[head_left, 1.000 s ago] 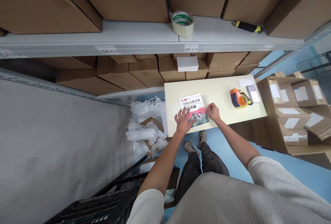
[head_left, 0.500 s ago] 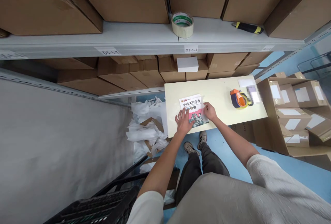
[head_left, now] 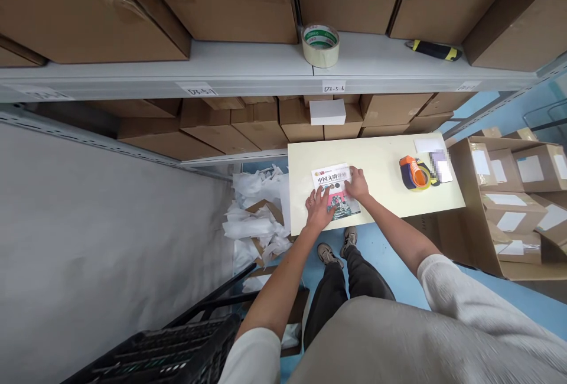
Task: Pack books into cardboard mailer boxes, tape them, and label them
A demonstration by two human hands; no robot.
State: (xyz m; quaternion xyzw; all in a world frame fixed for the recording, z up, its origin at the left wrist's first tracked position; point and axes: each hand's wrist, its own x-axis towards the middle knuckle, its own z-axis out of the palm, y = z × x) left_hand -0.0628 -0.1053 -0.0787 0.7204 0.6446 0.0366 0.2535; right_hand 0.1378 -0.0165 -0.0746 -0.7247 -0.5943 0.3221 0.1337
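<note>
A book (head_left: 331,177) with Chinese lettering on a white upper cover and a pink, pictured lower half lies flat on the cream tabletop (head_left: 376,165). My left hand (head_left: 319,211) rests on its lower left part, fingers spread over the cover. At the upper right edge is my right hand (head_left: 357,185), its fingers curled in and its thumb over the cover. The two hands hide parts of the cover and its right edge.
An orange and blue tape dispenser (head_left: 414,172) stands on the table's right side. Tape (head_left: 321,47) and a utility knife (head_left: 434,50) lie on the shelf above. A large carton (head_left: 482,218) holds several boxes; white plastic wrapping (head_left: 254,224) lies left of the table.
My right hand has moved from beside the book's right edge onto it, its thumb now over the cover. My left hand remains on the book. The view has shifted slightly.
</note>
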